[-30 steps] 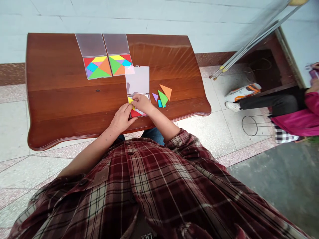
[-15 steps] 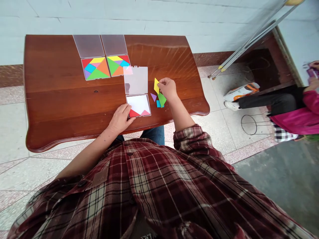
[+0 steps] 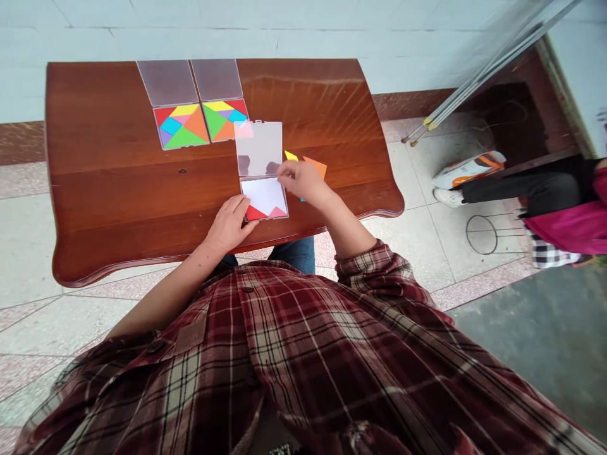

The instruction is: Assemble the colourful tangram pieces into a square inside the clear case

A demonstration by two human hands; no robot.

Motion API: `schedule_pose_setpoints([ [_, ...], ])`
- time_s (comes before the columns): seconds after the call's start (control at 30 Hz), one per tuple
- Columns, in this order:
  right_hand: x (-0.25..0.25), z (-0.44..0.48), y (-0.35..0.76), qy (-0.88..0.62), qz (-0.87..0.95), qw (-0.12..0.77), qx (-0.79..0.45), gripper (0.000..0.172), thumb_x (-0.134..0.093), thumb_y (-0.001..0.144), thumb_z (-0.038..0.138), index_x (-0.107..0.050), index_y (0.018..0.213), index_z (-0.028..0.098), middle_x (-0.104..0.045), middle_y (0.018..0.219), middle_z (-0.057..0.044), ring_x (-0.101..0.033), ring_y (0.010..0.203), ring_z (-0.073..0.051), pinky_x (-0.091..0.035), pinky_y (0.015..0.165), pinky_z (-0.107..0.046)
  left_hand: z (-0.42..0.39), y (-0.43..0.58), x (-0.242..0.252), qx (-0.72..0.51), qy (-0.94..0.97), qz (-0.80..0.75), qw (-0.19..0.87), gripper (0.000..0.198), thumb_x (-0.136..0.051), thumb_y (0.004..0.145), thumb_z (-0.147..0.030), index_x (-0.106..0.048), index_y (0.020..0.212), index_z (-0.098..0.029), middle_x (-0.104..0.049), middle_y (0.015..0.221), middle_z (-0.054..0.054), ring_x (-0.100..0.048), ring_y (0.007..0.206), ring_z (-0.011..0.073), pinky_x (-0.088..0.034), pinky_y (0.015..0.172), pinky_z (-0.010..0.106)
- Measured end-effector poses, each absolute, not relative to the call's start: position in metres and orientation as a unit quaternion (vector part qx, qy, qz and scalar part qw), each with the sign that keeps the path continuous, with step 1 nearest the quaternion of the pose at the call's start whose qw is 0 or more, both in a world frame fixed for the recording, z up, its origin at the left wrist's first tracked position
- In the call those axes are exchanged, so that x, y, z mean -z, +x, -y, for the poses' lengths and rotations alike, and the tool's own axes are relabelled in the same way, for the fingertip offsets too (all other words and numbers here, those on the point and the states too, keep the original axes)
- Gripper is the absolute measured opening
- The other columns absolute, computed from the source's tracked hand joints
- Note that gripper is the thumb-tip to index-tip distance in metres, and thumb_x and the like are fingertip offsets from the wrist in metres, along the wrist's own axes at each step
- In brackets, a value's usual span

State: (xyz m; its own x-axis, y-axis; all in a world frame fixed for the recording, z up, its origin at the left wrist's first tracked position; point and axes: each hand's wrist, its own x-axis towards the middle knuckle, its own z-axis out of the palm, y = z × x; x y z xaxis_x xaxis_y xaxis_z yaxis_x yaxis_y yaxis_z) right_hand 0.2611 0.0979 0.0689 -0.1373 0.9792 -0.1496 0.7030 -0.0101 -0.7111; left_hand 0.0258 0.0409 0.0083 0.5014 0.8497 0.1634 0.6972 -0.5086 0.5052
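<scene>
A clear plastic case lies open on the wooden table [image 3: 118, 189], its lid [image 3: 258, 148] flipped back. Its white tray [image 3: 264, 194] holds a red piece [image 3: 255, 214] and a pink piece [image 3: 277, 212] along the near edge. My left hand [image 3: 231, 222] pinches the tray's near-left corner, thumb and fingers by the red piece. My right hand [image 3: 303, 180] hovers at the tray's right edge with fingers curled; I cannot see what they hold. It covers most of the loose pieces. A yellow piece [image 3: 290, 155] and an orange triangle [image 3: 317, 166] lie just beyond it.
Two more open cases with full colourful puzzles [image 3: 181, 126] [image 3: 225, 119] sit at the table's far side, lids behind them. On the right a seated person in pink [image 3: 564, 224] stretches a leg with a white shoe [image 3: 467, 170]. Metal legs [image 3: 455, 104] lean there.
My right hand lifted the yellow piece out of the tray, carried it right, and it now lies on the table. The hand has come back toward the tray's right edge. My left hand stayed.
</scene>
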Motion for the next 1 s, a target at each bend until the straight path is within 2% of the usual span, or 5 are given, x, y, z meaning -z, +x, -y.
schedule_pose_setpoints([
  [0.17,-0.073,-0.063,0.242,-0.569,0.770,-0.038,-0.287,0.026,-0.065,0.083,0.011,-0.067,0.108,0.015,-0.068,0.113,-0.011,-0.062,0.098,-0.022,-0.042,0.086,-0.032,-0.041,0.027,-0.009,-0.198,0.845,-0.457,0.194,0.047,-0.063,0.090,-0.033,-0.055,0.131,-0.011,-0.058,0.138,0.019,-0.054,0.131,0.0346,-0.042,0.116,0.054],
  [0.33,-0.069,-0.059,0.240,-0.566,0.763,-0.081,-0.301,0.033,-0.068,0.083,0.013,-0.063,0.116,0.015,-0.068,0.107,-0.009,-0.060,0.092,-0.020,-0.040,0.079,-0.029,-0.042,0.027,-0.008,-0.196,0.842,-0.461,0.199,0.048,-0.062,0.090,-0.032,-0.055,0.132,-0.011,-0.057,0.139,0.019,-0.053,0.132,0.0345,-0.042,0.116,0.054],
  [0.57,-0.061,-0.065,0.241,-0.575,0.751,-0.018,-0.324,0.012,-0.069,0.081,0.015,-0.058,0.085,0.018,-0.060,0.083,-0.001,-0.049,0.076,-0.014,-0.033,0.069,-0.027,-0.043,0.026,-0.004,-0.203,0.846,-0.456,0.188,0.047,-0.062,0.090,-0.033,-0.056,0.131,-0.011,-0.058,0.138,0.019,-0.054,0.130,0.0335,-0.044,0.115,0.052],
  [0.8,-0.069,-0.059,0.303,-0.670,0.613,0.244,-0.341,0.019,-0.064,0.082,0.027,-0.050,0.071,0.021,-0.052,0.063,0.004,-0.046,0.063,-0.011,-0.037,0.065,-0.027,-0.043,0.025,-0.007,-0.193,0.852,-0.452,0.180,0.035,-0.063,0.089,-0.030,-0.061,0.120,-0.013,-0.058,0.137,0.018,-0.054,0.130,0.0340,-0.044,0.114,0.053],
  [1.0,-0.044,-0.045,0.359,-0.769,0.485,0.259,-0.325,0.012,-0.056,0.079,0.017,-0.051,0.069,0.021,-0.054,0.058,0.003,-0.050,0.053,-0.010,-0.043,0.060,-0.028,-0.043,0.025,-0.007,-0.193,0.859,-0.443,0.170,0.029,-0.062,0.090,-0.029,-0.062,0.114,-0.014,-0.058,0.135,0.018,-0.054,0.128,0.0343,-0.046,0.112,0.054],
])
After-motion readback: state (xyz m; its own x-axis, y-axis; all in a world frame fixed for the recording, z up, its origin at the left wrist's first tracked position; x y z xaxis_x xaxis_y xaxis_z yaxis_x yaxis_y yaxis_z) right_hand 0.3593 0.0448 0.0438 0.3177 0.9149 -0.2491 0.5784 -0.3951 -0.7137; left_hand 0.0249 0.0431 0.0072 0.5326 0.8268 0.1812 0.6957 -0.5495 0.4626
